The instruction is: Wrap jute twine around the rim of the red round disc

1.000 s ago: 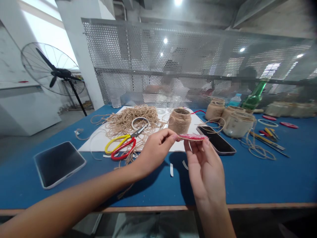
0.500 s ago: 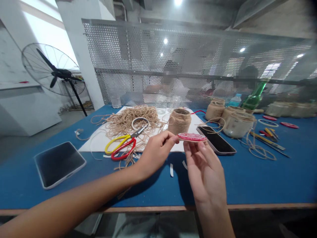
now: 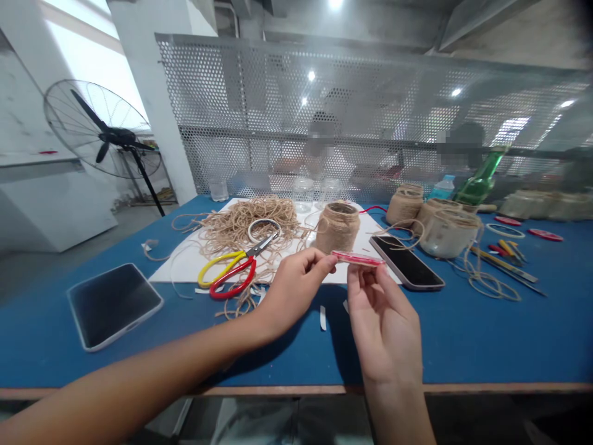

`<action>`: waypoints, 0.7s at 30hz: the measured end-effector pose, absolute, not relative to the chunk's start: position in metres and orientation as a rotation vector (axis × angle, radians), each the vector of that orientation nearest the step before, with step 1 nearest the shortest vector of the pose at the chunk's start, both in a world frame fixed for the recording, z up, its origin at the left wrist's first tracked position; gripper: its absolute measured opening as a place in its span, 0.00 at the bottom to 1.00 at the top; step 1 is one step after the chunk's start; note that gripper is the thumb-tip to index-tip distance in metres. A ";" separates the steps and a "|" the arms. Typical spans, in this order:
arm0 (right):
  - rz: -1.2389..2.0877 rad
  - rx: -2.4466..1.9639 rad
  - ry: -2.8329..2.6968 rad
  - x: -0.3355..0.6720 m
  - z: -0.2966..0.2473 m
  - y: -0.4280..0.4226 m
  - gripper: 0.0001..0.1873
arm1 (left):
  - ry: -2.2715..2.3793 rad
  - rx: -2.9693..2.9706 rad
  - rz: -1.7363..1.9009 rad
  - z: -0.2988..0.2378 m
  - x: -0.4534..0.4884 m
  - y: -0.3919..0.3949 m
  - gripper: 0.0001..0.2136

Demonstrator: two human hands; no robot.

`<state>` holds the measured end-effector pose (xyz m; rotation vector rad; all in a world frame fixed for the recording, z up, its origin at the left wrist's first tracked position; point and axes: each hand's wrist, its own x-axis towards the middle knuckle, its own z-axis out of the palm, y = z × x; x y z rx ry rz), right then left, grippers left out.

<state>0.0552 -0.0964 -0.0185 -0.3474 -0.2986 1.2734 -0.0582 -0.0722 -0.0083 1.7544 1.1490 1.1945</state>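
Note:
A thin red-and-white disc (image 3: pixel 359 258), which looks like a narrow roll of tape seen nearly edge-on, is held between both hands above the table. My left hand (image 3: pixel 299 281) pinches its left edge between thumb and fingers. On the other side, my right hand (image 3: pixel 382 309) is closed on the lower right edge, with the palm turned up. Just behind the disc stands a jar wrapped in jute twine (image 3: pixel 338 227). Scissors (image 3: pixel 248 259) with one yellow and one red handle lie left of my left hand, touching loose twine.
A heap of twine (image 3: pixel 252 221) with a white ring (image 3: pixel 264 230) rests on white paper. Phones lie left (image 3: pixel 115 306) and right (image 3: pixel 407 262). At the right are wrapped jars (image 3: pixel 447 232), a green bottle (image 3: pixel 479 179) and red rings (image 3: pixel 545 235). A perforated screen (image 3: pixel 259 93) stands behind.
The disc has tilted from showing some of its top face to nearly edge-on, its right end slightly lower. Both hands keep their hold with little movement.

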 end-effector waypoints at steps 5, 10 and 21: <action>1.342 -0.333 -0.227 0.057 -0.018 -0.094 0.04 | 1.066 1.505 1.106 -0.009 -0.056 -0.071 0.14; 1.387 -0.308 -0.167 0.057 -0.020 -0.093 0.06 | 0.890 1.177 1.114 -0.013 -0.052 -0.072 0.13; 1.331 -0.330 -0.563 0.036 -0.029 -0.107 0.11 | 0.694 0.984 1.180 -0.014 -0.048 -0.078 0.12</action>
